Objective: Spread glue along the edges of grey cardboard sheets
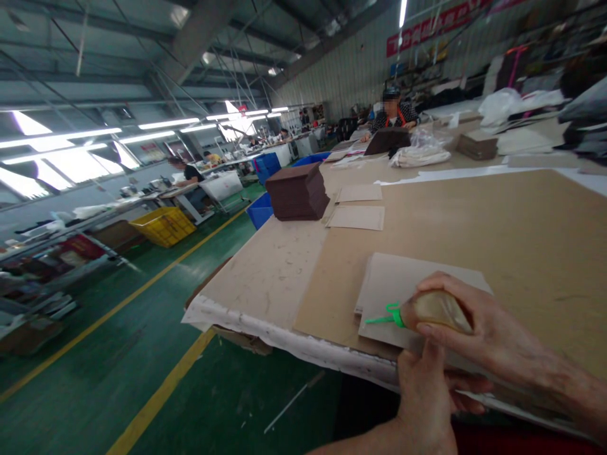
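My right hand (478,328) is wrapped round a soft squeeze bottle (439,311) whose green nozzle (384,316) points left over a small stack of grey cardboard sheets (398,284). The stack lies on a large brown board (497,240) near the table's front edge. My left hand (424,395) is below the bottle at the table edge, thumb up against the near edge of the cardboard stack, fingers curled under it.
A pile of dark brown sheets (298,191) and two loose cardboard pieces (356,217) lie further along the long table. A person (392,112) works at the far end. Blue bins (260,210), a yellow crate (164,225) and other benches line the green floor left.
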A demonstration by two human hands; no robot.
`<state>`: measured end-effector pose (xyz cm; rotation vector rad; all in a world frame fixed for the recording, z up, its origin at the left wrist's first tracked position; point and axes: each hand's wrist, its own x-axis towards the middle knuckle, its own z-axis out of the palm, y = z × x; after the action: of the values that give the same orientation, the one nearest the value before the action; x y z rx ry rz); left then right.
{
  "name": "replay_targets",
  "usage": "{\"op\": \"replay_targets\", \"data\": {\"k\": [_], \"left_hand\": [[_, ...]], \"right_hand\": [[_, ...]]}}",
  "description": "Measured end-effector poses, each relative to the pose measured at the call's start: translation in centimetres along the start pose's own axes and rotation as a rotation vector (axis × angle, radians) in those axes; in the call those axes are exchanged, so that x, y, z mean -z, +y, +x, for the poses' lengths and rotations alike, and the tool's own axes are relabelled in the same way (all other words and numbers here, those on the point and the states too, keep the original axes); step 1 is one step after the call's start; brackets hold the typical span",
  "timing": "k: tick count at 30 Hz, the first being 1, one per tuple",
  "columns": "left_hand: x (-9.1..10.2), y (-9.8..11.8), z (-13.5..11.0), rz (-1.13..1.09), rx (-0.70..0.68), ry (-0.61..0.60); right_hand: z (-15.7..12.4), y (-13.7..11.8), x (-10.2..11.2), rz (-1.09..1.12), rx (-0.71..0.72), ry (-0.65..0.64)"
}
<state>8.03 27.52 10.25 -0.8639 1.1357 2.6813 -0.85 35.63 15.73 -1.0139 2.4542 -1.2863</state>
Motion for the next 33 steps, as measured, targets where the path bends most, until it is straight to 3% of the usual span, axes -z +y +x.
{"op": "replay_targets", "data": {"k": [4,10,15,18,22,25,29,33], "left_hand": [[0.2,-0.3,0.4,0.035,-0.032,-0.041],[0.3,-1.0,1.0,0.03,-0.004,0.03],[0.7,-1.7,1.5,0.027,-0.015,0.006],[0.8,-1.7,1.7,0.026,-0.019,0.001],[0.6,-1.8,1.7,0.019,-0.025,0.047],[0.6,-1.9,1.8,-0.006,-0.046,0.049],[0.8,-1.9,1.9,0.006,-0.038,0.045],[0.9,-1.9,2.0,0.024,-0.03,0.064]], "right_hand": [[0.3,0.0,0.0,0.027,-0.007,-0.043],[2.6,1.3,0.4,-0.09,-0.02,0.185],[4.7,2.9,0.9,-0.21,-0.068,0.272],[4.7,2.7,1.0,-0.195,-0.07,0.243],[3.1,1.4,0.9,-0.098,-0.021,0.076],[2.1,0.9,0.8,-0.064,0.011,0.022],[2.9,1.4,0.9,-0.056,-0.017,0.053],[5.2,2.4,1.4,-0.124,-0.074,0.179]]}}
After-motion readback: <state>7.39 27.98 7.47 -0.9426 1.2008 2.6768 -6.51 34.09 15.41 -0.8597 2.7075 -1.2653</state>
